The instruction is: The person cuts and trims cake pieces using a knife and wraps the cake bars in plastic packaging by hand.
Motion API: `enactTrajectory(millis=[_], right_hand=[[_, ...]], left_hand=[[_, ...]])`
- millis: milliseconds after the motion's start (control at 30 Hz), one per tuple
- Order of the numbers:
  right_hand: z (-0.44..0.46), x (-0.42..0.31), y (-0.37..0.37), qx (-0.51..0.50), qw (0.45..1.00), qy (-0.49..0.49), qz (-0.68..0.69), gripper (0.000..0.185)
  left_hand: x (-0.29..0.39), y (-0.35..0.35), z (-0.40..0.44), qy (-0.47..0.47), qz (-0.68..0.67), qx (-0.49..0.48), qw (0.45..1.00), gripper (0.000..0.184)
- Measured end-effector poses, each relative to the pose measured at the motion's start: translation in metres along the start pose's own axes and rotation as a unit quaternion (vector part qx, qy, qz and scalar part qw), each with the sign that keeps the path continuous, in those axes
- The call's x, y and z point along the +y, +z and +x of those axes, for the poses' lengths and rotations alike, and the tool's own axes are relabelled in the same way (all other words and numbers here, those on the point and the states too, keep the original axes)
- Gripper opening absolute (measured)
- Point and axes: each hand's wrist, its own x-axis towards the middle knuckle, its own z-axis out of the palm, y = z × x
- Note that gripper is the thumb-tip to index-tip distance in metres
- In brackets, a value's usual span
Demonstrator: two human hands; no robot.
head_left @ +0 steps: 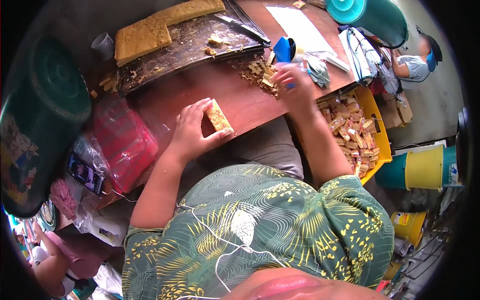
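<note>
My left hand (192, 125) rests on the brown table and grips a rectangular slice of yellow cake (219, 116) between its thumb and fingertips, near the table's front edge. My right hand (296, 85) is raised over the right part of the table, smeared by motion, so its finger pose is unclear. Close beside it lie a pile of cake scraps (261, 72) and a blue object (283, 50), perhaps a tape dispenser. Beyond my hands, a dark baking tray (192, 57) bears a large slab of cake (142, 40), crumbs and a long knife (244, 29).
A yellow crate (384, 145) full of wrapped slices stands right of the table. Red plastic sheets (122, 142) and a phone (86, 172) lie at left, beside a big green bin (60, 95). Another person (415, 67) is at the far right; another person's arm (50, 255) shows lower left.
</note>
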Motion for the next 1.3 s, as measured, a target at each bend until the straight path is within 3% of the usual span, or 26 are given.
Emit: enactTrajectory(millis=[67,133,233,333,367,467,600,733,767,867,933,1033,1100,1200,1233,1300], right_hand=[[0.019,0.018,-0.044,0.129,0.976,0.141,-0.105,0.023],[0.022,0.095,-0.089,0.081,0.97,0.175,-0.145,0.032],[0.04,0.079,-0.09,-0.075,0.894,0.439,0.047,0.032],[0.029,0.132,-0.067,-0.057,0.938,0.341,0.023,0.03],[0.023,0.141,-0.06,-0.009,0.955,0.286,-0.071,0.028],[0.016,0.054,-0.05,0.039,0.967,0.128,-0.218,0.028],[-0.025,0.073,-0.057,0.032,0.945,0.047,-0.323,0.028],[-0.046,0.086,-0.066,0.018,0.943,0.118,-0.31,0.034],[-0.047,0.085,-0.064,-0.034,0.935,0.12,-0.332,0.028],[-0.041,0.024,-0.015,-0.157,0.973,0.155,-0.072,0.018],[-0.042,-0.033,0.019,-0.249,0.964,0.092,0.007,0.016],[-0.05,-0.055,0.052,-0.313,0.942,0.031,0.117,0.013],[-0.046,-0.043,0.069,-0.338,0.933,0.047,0.117,0.022],[-0.032,-0.037,0.086,-0.289,0.926,0.184,0.161,0.04],[-0.024,-0.039,0.088,-0.274,0.944,0.16,0.091,0.048],[-0.02,-0.035,0.088,-0.237,0.965,0.099,0.053,0.045]], left_hand=[[0.002,0.0,0.0,-0.004,0.005,-0.007,1.0,0.087],[0.003,-0.001,0.001,-0.005,0.005,-0.01,1.0,0.086],[0.002,0.0,0.001,-0.004,0.001,-0.011,1.0,0.085],[0.003,0.001,0.0,0.001,0.002,-0.008,1.0,0.084],[0.002,0.001,-0.001,0.002,-0.002,-0.008,1.0,0.084],[0.004,-0.003,0.001,-0.001,-0.012,-0.013,1.0,0.082],[0.005,-0.002,0.001,0.01,0.013,-0.006,1.0,0.084],[-0.003,0.003,0.0,0.023,0.008,0.001,1.0,0.085],[-0.004,0.003,0.0,0.023,0.003,0.002,1.0,0.085],[-0.004,0.004,-0.001,0.015,-0.001,-0.004,1.0,0.083],[-0.005,0.004,-0.001,0.017,0.003,-0.002,1.0,0.08],[-0.008,0.006,-0.002,0.021,-0.001,0.007,1.0,0.074],[-0.01,0.007,-0.003,0.019,-0.008,0.005,1.0,0.071],[-0.01,0.007,-0.002,0.011,-0.012,-0.005,1.0,0.069],[-0.011,0.007,-0.003,0.013,-0.006,-0.008,1.0,0.069],[-0.011,0.009,0.0,0.021,0.01,-0.003,1.0,0.068]])
